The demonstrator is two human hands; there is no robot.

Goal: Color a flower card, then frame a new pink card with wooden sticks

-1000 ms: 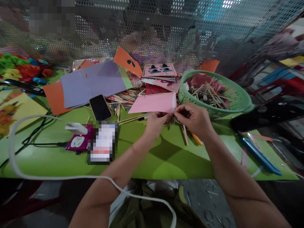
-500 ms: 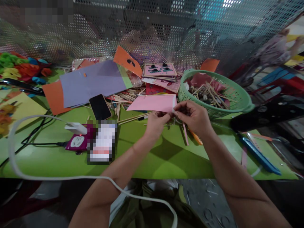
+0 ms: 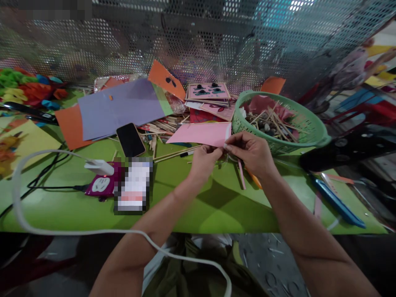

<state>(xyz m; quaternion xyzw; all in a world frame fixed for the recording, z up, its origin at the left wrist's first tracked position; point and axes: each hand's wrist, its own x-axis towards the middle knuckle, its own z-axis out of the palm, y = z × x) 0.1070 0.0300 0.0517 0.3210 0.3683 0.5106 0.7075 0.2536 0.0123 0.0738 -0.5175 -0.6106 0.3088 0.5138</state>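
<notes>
A pink sheet of paper (image 3: 198,133) with a white strip along its right edge is held up over the table. My left hand (image 3: 206,160) pinches its near edge close to the right corner. Thumb and finger of my right hand (image 3: 252,150) are closed at that same corner, on the white strip. Below the hands lie a thin pink strip (image 3: 241,175) and an orange tool (image 3: 254,178), partly hidden by my right hand. Wooden sticks (image 3: 176,154) lie to the left of my left hand.
A green basket (image 3: 281,144) with sticks and stones stands right of the paper. Phones, a purple power adapter (image 3: 103,181) and a white cable (image 3: 93,232) are on the left. A blue cutter (image 3: 338,202) lies at right. Purple card (image 3: 120,107) and decorated pink cards (image 3: 208,90) lie behind.
The pink paper and both hands have shifted very slightly. The grip at the corner looks the same.
</notes>
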